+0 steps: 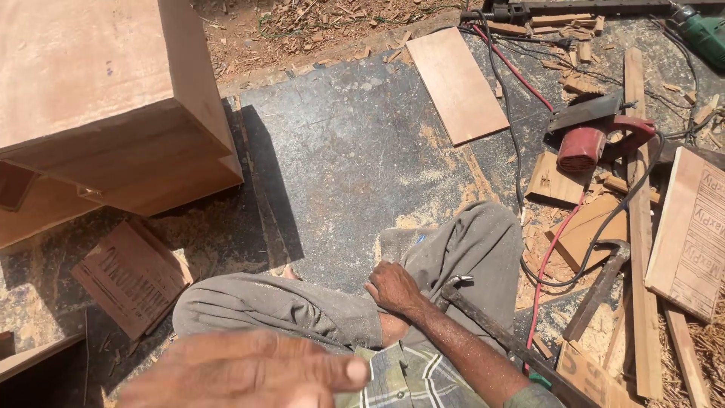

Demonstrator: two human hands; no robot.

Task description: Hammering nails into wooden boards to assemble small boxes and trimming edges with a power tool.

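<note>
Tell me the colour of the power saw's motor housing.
Red, on the power saw lying right of the dark board; head view.

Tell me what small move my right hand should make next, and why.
Probably shift the right hand from your knee to the handle of the claw hammer lying against your thigh. That hand is empty and the hammer is the closest tool; the left hand is raised, blurred and holds nothing.
</note>
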